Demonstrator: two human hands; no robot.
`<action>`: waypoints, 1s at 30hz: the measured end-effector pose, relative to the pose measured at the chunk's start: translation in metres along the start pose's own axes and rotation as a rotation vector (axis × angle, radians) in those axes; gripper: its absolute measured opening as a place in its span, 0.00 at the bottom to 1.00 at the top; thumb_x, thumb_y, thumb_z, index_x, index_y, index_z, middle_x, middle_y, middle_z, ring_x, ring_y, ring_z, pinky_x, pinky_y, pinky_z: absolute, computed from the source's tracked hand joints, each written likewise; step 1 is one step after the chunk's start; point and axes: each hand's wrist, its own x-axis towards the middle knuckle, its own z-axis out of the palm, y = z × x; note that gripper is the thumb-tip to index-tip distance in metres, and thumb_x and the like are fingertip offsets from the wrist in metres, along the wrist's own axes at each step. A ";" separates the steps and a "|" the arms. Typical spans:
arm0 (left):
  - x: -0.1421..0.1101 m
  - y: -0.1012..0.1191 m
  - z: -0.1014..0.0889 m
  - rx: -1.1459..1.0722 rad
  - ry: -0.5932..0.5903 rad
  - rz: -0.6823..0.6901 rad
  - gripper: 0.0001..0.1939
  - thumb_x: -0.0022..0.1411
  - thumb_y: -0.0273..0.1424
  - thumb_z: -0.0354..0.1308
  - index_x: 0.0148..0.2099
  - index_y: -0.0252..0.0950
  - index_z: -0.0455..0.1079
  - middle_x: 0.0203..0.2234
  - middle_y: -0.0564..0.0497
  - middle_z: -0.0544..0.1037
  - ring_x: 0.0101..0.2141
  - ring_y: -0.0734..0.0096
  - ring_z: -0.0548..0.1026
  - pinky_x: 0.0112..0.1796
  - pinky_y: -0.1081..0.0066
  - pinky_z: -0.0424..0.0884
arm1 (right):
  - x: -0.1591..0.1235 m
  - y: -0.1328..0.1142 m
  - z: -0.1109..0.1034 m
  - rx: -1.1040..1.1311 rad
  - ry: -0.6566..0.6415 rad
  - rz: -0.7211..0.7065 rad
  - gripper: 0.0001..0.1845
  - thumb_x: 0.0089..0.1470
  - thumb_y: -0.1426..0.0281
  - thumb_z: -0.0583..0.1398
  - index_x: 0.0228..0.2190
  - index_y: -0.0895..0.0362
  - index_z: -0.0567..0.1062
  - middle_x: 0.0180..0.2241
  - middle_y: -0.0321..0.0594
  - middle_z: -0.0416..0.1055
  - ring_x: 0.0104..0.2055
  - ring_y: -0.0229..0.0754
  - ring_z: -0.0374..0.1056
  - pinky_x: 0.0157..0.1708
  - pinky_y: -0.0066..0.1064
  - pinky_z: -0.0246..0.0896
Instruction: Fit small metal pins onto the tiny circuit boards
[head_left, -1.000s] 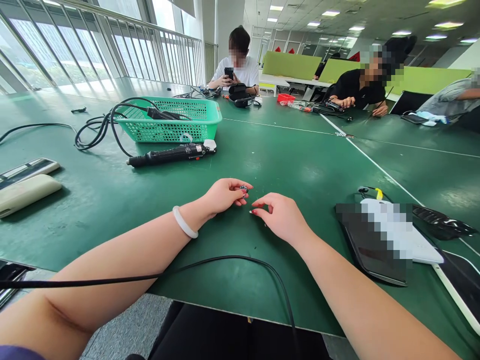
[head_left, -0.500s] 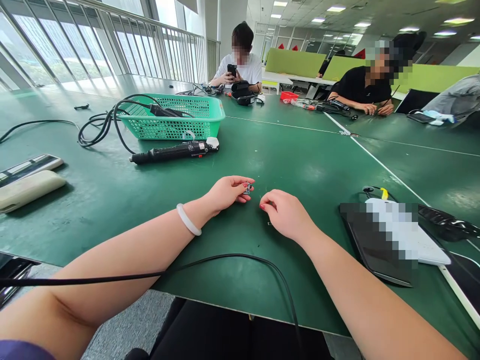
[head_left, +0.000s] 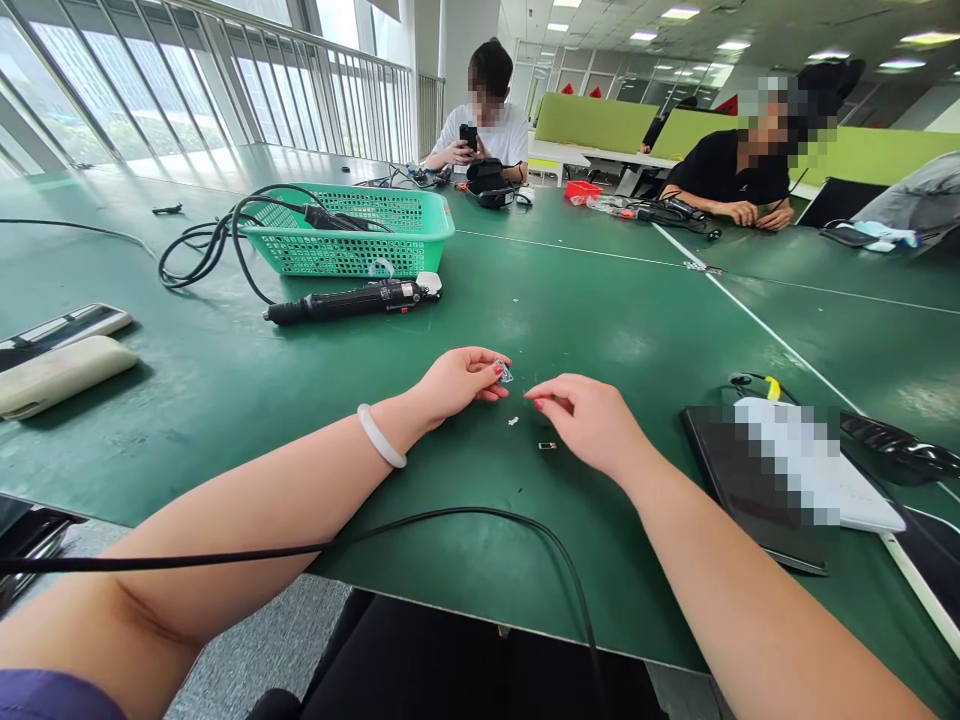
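My left hand (head_left: 461,383), with a white bangle on its wrist, pinches a small silvery metal-and-clear part (head_left: 505,372) between thumb and fingertips. Its exact kind is too small to make out. To the right, my right hand (head_left: 585,418) is held just above the table, index finger stretched out and thumb slightly apart below it; nothing shows between them. A tiny white scrap (head_left: 513,421) lies on the green table between the hands. Close under my right hand is a small dark rectangular piece with a pale frame (head_left: 547,446).
A corded black electric screwdriver (head_left: 352,300) lies before a green basket (head_left: 352,262). Phone-like devices (head_left: 67,375) are at left; a dark tablet-like slab (head_left: 739,480) is at right. A black cable (head_left: 450,513) crosses in front. Two people sit across the table.
My right index finger has straightened from a curled pinch. The white scrap now shows on the table, and the small rectangle is more exposed. The part in my left hand has tilted.
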 end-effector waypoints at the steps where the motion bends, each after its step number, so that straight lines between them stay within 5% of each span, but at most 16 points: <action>1: 0.000 -0.001 0.000 0.014 -0.004 0.010 0.07 0.61 0.26 0.57 0.42 0.30 0.69 0.27 0.50 0.76 0.28 0.76 0.76 0.33 0.74 0.72 | 0.000 0.005 -0.005 -0.008 0.001 0.043 0.11 0.54 0.69 0.55 0.34 0.52 0.78 0.31 0.35 0.73 0.28 0.37 0.65 0.31 0.30 0.59; 7: 0.001 -0.003 -0.001 0.109 -0.016 0.058 0.07 0.60 0.30 0.58 0.39 0.32 0.66 0.25 0.52 0.74 0.27 0.76 0.76 0.31 0.73 0.71 | -0.002 0.016 -0.019 -0.106 -0.173 0.126 0.09 0.50 0.68 0.57 0.28 0.50 0.78 0.29 0.34 0.72 0.29 0.38 0.64 0.29 0.31 0.57; 15: -0.002 0.003 0.001 0.111 0.009 0.018 0.08 0.61 0.30 0.56 0.42 0.32 0.67 0.27 0.51 0.74 0.24 0.79 0.73 0.29 0.75 0.70 | -0.005 0.003 -0.011 -0.227 -0.232 0.097 0.08 0.51 0.71 0.55 0.26 0.53 0.74 0.32 0.35 0.73 0.31 0.37 0.66 0.29 0.29 0.57; 25: -0.002 0.000 0.001 0.003 -0.059 0.025 0.10 0.54 0.27 0.63 0.39 0.31 0.69 0.23 0.52 0.75 0.28 0.75 0.75 0.35 0.69 0.72 | -0.009 -0.013 -0.004 0.150 0.067 0.076 0.07 0.50 0.68 0.57 0.26 0.53 0.75 0.25 0.35 0.74 0.26 0.38 0.68 0.26 0.29 0.61; 30: -0.003 0.000 0.003 0.004 -0.081 0.037 0.10 0.51 0.23 0.64 0.38 0.30 0.69 0.28 0.49 0.76 0.31 0.75 0.75 0.40 0.66 0.72 | -0.008 -0.023 0.007 0.159 0.183 0.040 0.06 0.51 0.70 0.57 0.26 0.54 0.75 0.24 0.35 0.73 0.25 0.37 0.66 0.26 0.28 0.60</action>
